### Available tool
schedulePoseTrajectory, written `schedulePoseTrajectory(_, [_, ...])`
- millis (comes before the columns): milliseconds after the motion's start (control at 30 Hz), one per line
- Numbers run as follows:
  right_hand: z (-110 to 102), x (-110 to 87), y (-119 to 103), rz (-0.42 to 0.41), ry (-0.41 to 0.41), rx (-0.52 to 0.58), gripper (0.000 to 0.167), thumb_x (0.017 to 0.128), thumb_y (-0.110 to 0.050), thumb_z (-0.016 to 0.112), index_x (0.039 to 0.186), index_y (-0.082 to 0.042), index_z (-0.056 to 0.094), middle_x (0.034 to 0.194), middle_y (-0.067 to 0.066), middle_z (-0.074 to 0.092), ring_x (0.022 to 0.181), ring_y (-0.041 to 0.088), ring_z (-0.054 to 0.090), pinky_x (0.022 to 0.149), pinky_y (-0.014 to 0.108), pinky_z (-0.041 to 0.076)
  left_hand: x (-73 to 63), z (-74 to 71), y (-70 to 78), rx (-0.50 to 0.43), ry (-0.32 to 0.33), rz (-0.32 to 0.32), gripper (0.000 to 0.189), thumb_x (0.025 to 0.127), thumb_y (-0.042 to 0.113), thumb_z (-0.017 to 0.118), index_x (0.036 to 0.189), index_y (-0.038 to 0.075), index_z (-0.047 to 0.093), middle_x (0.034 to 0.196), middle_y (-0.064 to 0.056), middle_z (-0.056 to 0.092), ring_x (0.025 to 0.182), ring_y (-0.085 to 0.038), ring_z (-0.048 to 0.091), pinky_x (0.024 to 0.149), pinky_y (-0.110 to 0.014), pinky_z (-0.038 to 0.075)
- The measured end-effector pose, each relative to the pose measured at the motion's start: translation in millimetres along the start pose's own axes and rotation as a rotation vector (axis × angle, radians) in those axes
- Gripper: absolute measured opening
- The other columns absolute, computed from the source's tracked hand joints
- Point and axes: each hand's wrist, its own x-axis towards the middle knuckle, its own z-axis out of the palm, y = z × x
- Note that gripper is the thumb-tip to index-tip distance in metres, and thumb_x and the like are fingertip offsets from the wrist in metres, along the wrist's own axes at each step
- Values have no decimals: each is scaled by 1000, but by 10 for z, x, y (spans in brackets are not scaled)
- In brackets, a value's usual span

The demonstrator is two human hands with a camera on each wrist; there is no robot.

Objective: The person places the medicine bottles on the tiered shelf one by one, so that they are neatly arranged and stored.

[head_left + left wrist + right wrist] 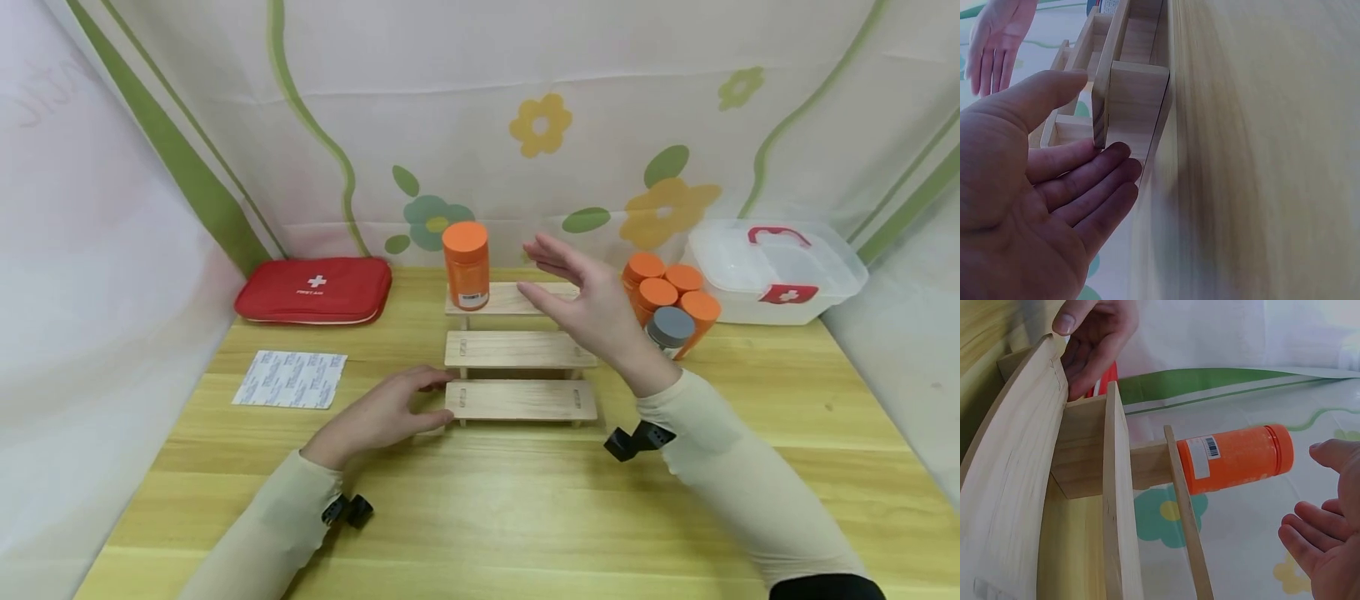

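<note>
An orange bottle with a barcode label stands upright at the left end of the top step of a three-tier wooden stand. My right hand hovers above the right part of the stand, fingers extended, apart from the bottle. In the right wrist view, a gap shows between that hand and the bottle's cap. My left hand rests at the left end of the lowest step. Its relaxed fingers and thumb lie about the board's end, touching it.
Several orange-capped bottles and one grey-capped bottle cluster right of the stand. Behind them sits a clear box with a red latch. A red first aid pouch and a printed white packet lie at left.
</note>
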Motion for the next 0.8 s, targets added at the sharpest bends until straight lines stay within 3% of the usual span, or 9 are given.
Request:
schedulePoseTrajectory(233, [-196, -172, 40, -62, 90, 7, 60, 94, 4, 79, 150, 3, 59, 143, 19, 70, 133, 28, 68, 114, 21, 53, 9, -15, -1, -6, 10, 5, 59, 99, 36, 80, 150, 14, 63, 150, -7, 66, 140, -29, 61, 122, -54, 49])
schedulePoseTrajectory(367, [-319, -278, 82, -67, 134, 26, 56, 92, 9, 78, 146, 4, 63, 141, 22, 71, 130, 12, 70, 112, 21, 54, 19, -15, 8, -10, 9, 2, 59, 98, 35, 81, 150, 14, 63, 149, -6, 66, 139, -28, 62, 121, -54, 49])
schedulePoseTrajectory(467, [-411, -361, 107, -74, 167, 45, 53, 91, 13, 77, 142, 5, 65, 138, 23, 71, 126, 7, 70, 110, 21, 56, 25, -13, 12, -14, 5, -3, 59, 98, 35, 81, 150, 14, 63, 149, -6, 66, 139, -28, 62, 121, -54, 49])
schedulePoseTrajectory(667, [-570, -501, 171, -48, 206, 57, 51, 90, 17, 74, 139, 5, 68, 134, -2, 75, 124, 9, 72, 107, 20, 57, 21, -3, 3, -22, 7, -12, 58, 98, 34, 82, 150, 14, 63, 149, -6, 66, 139, -28, 62, 121, -54, 49])
schedulePoseTrajectory(800, [-680, -632, 218, -34, 229, 15, 51, 89, 17, 76, 138, 4, 69, 132, -4, 76, 122, 8, 73, 106, 18, 57, 16, 8, 5, -26, 8, -10, 58, 98, 34, 82, 149, 13, 63, 149, -6, 66, 139, -28, 62, 121, -54, 49])
